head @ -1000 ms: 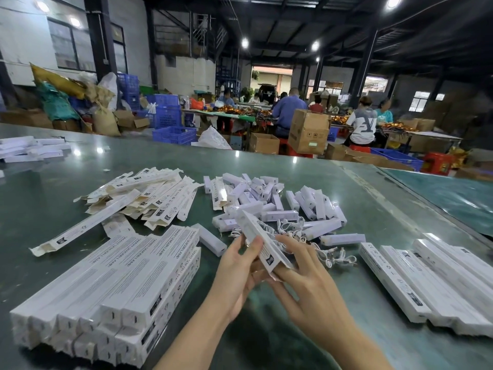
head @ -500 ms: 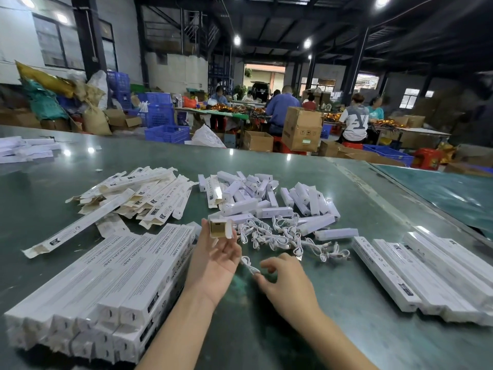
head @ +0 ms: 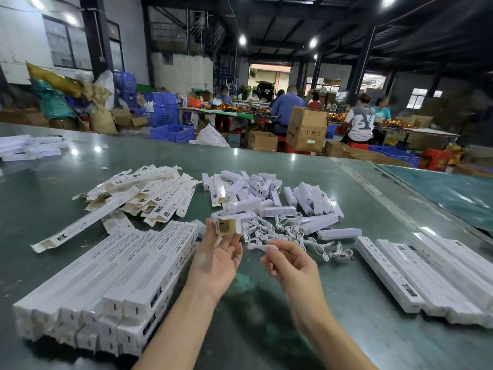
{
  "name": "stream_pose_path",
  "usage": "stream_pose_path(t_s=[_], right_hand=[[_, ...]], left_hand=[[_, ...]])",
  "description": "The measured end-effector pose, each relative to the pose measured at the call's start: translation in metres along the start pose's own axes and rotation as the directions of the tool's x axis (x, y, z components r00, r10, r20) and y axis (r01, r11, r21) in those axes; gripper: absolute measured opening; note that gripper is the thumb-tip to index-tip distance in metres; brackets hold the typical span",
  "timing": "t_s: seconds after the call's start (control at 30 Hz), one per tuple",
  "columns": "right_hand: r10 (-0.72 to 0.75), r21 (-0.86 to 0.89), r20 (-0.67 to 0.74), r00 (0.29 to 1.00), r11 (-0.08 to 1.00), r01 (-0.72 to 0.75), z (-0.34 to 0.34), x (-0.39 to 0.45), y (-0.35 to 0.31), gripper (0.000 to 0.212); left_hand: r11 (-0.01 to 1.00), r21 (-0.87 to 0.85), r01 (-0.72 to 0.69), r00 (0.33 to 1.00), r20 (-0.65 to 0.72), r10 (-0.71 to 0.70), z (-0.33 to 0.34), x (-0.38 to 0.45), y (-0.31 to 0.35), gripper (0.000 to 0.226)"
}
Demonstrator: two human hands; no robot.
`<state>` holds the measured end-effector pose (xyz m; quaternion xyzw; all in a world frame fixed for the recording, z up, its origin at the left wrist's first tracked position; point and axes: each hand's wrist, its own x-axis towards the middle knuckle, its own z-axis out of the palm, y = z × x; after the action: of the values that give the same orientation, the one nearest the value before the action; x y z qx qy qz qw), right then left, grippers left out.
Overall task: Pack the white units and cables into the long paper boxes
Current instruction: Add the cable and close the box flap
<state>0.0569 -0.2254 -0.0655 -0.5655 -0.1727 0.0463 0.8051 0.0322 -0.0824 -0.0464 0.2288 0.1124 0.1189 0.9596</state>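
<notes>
My left hand (head: 216, 259) holds a long paper box (head: 229, 225) with its open end turned toward me, thumb and fingers around it. My right hand (head: 289, 265) pinches a coiled white cable (head: 260, 247) just right of that opening. Behind them lies a tangle of white cables (head: 288, 231) and a heap of white units (head: 269, 196). Flat, unfilled boxes (head: 149, 193) are piled at the left back.
A stack of closed boxes (head: 106, 289) fills the near left of the green table (head: 346, 316). More closed boxes (head: 432, 273) lie in a row at the right. A few white boxes (head: 29, 149) sit at the far left. People work at tables behind.
The left hand turned the box from lying across both hands to pointing its open end at me. The right hand let go of the box and picked a cable off the table.
</notes>
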Motion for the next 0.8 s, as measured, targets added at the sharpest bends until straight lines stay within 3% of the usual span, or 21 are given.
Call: stream_pose_path(t_s=[0.07, 0.2, 0.33, 0.47, 0.5, 0.57, 0.7, 0.77, 0.8], right_hand=[[0.082, 0.066, 0.045, 0.996, 0.994, -0.085, 0.002, -0.002, 0.002, 0.009], [0.116, -0.192, -0.036, 0.993, 0.974, -0.121, -0.002, 0.000, 0.005, 0.007], [-0.143, -0.643, 0.049, 0.989, 0.753, 0.141, -0.007, -0.003, 0.005, 0.015], [-0.264, -0.749, 0.283, 0.922, 0.539, 0.385, -0.009, -0.006, 0.005, 0.013], [-0.273, -0.740, 0.282, 0.920, 0.548, 0.390, -0.008, -0.005, 0.005, 0.013], [-0.229, -0.659, 0.218, 0.949, 0.682, 0.316, -0.005, -0.004, 0.002, 0.015], [0.077, -0.275, 0.138, 0.987, 0.961, -0.037, -0.001, -0.003, -0.007, 0.005], [0.151, -0.107, 0.139, 0.979, 0.985, -0.136, -0.003, -0.003, -0.009, 0.015], [0.154, -0.103, 0.130, 0.979, 0.985, -0.141, -0.003, -0.002, -0.010, 0.016]], left_hand=[[1.000, -0.005, 0.013, 1.000, 0.022, -0.013, -0.001, 0.001, -0.002, 0.032], [0.998, -0.052, -0.027, 0.997, 0.077, 0.031, 0.000, 0.000, -0.002, 0.028], [0.999, -0.020, -0.048, 0.992, 0.116, 0.050, 0.003, 0.000, -0.006, 0.025], [0.997, 0.031, -0.067, 0.987, 0.146, 0.062, 0.003, -0.002, -0.002, 0.024], [0.997, 0.029, -0.076, 0.986, 0.153, 0.071, 0.004, -0.002, -0.001, 0.022], [0.995, 0.030, -0.093, 0.986, 0.143, 0.088, 0.003, -0.002, 0.001, 0.021], [0.996, 0.025, -0.085, 0.989, 0.120, 0.082, 0.000, 0.001, 0.002, 0.028], [0.997, 0.015, -0.079, 0.989, 0.126, 0.077, 0.001, 0.001, 0.002, 0.029], [0.997, 0.018, -0.077, 0.989, 0.125, 0.074, 0.001, 0.001, 0.002, 0.028]])
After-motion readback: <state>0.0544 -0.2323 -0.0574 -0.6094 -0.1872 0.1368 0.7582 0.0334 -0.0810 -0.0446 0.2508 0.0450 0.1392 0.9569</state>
